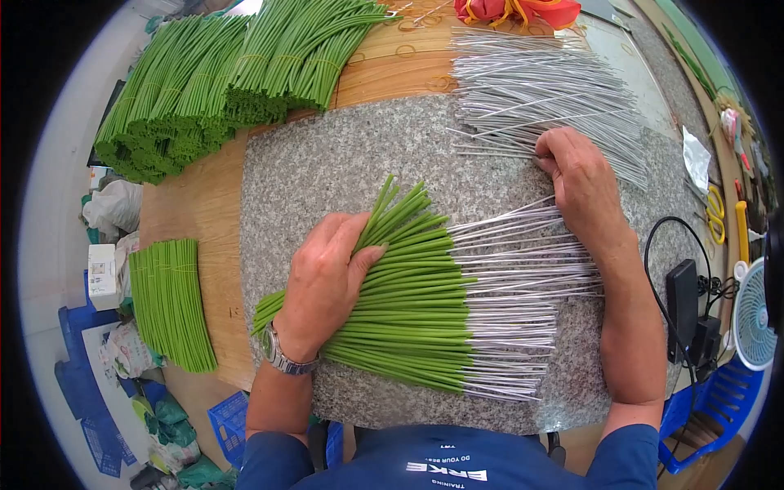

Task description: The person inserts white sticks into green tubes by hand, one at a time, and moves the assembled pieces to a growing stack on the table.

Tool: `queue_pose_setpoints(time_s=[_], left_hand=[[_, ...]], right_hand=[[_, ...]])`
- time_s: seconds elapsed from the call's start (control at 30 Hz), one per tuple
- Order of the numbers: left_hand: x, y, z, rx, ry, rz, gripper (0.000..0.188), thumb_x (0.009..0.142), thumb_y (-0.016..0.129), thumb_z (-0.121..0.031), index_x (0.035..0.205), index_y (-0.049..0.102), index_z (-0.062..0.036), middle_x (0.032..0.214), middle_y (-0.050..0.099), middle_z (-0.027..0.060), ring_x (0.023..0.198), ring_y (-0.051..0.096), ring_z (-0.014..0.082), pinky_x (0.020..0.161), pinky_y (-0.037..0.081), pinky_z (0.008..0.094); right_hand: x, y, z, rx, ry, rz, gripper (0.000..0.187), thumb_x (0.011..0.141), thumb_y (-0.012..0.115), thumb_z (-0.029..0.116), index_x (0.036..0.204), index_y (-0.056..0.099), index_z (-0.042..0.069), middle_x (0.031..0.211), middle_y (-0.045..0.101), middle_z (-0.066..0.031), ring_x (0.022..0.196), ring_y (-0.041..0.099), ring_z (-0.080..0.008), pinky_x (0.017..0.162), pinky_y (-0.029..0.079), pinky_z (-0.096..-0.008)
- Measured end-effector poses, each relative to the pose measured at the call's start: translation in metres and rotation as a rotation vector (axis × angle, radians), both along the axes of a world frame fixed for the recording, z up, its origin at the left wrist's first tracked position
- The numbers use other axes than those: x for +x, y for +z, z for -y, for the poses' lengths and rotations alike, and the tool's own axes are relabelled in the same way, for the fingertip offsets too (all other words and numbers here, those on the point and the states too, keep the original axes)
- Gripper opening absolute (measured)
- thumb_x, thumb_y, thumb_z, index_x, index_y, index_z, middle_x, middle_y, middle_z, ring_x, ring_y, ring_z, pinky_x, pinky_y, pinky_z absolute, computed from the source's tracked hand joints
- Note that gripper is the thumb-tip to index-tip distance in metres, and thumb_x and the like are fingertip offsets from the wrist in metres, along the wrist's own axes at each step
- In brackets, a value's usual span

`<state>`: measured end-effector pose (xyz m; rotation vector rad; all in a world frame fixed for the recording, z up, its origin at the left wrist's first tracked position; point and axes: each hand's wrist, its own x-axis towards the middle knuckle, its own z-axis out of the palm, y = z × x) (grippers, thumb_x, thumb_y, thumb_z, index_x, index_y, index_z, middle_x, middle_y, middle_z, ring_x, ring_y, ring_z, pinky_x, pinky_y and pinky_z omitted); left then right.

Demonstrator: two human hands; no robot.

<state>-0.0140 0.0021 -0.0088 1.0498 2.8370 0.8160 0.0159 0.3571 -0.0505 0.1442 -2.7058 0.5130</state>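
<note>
My left hand [322, 269], with a metal watch at its wrist, is closed over the upper part of a fanned layer of thin green tubes [400, 327]. Its thumb presses on them, and a few tube ends stick up past the fingers. Silver wires [514, 318] jut from the right ends of these tubes across the granite slab [282, 175]. At the lower left edge of a loose heap of silver wires [547, 90], my right hand [576, 175] pinches with curled fingers. Wire ends run into that pinch; how many it grips is hidden.
Big tied bundles of green tubes [269, 61] lie at the far left, and a smaller bundle [173, 302] on the wooden table [220, 302]. At right are yellow scissors [715, 214], a black power adapter [682, 302] with its cable, and a fan [753, 314]. Red fabric [523, 11] sits at the back.
</note>
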Motion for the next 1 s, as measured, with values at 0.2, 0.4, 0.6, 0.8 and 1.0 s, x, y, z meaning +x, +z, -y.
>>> queue_pose_setpoints(time_s=[0.2,0.4,0.6,0.8,1.0], left_hand=[[-0.005,0.006,0.002,-0.095,-0.033,0.056,0.031,0.1,0.075,-0.012,0.128,0.069,0.0009,0.112,0.07,0.0214,0.101,0.07,0.0419,0.087,0.056,0.0478],[-0.008,0.02,-0.008,-0.276,-0.103,0.086,0.033,0.101,0.072,-0.016,0.126,0.062,0.0027,0.111,0.068,0.0229,0.105,0.067,0.0454,0.089,0.054,0.0516],[-0.009,0.024,-0.01,-0.296,-0.106,0.136,0.024,0.103,0.069,-0.016,0.115,0.058,0.0012,0.104,0.063,0.0233,0.1,0.063,0.0467,0.087,0.05,0.053],[-0.006,0.017,-0.011,-0.287,-0.037,0.127,0.02,0.101,0.07,-0.014,0.109,0.057,0.0001,0.102,0.062,0.0231,0.099,0.065,0.0454,0.085,0.051,0.0539],[-0.001,0.006,-0.007,-0.127,0.057,0.123,0.018,0.104,0.067,-0.013,0.114,0.061,0.0004,0.098,0.067,0.0236,0.095,0.066,0.0472,0.082,0.051,0.0512]], right_hand=[[0.001,0.001,0.0,0.133,0.016,-0.04,0.013,0.092,0.067,0.002,0.104,0.064,0.004,0.099,0.068,-0.0127,0.099,0.069,-0.0332,0.088,0.055,-0.0449],[0.007,0.005,0.008,0.335,0.016,-0.053,0.009,0.091,0.063,0.002,0.1,0.064,0.004,0.097,0.066,-0.0109,0.097,0.069,-0.0264,0.088,0.058,-0.0403],[0.009,0.007,0.013,0.322,-0.011,-0.034,0.006,0.093,0.063,0.003,0.098,0.063,0.004,0.096,0.066,-0.0108,0.096,0.07,-0.0247,0.088,0.06,-0.0379],[0.007,0.001,0.007,0.197,0.026,-0.084,0.009,0.091,0.065,0.0,0.1,0.063,0.003,0.097,0.067,-0.0119,0.097,0.07,-0.0275,0.088,0.059,-0.0402],[0.01,0.004,0.008,0.02,0.115,-0.068,0.024,0.087,0.067,-0.007,0.108,0.068,0.004,0.104,0.069,-0.0113,0.099,0.07,-0.0317,0.09,0.056,-0.0451]])
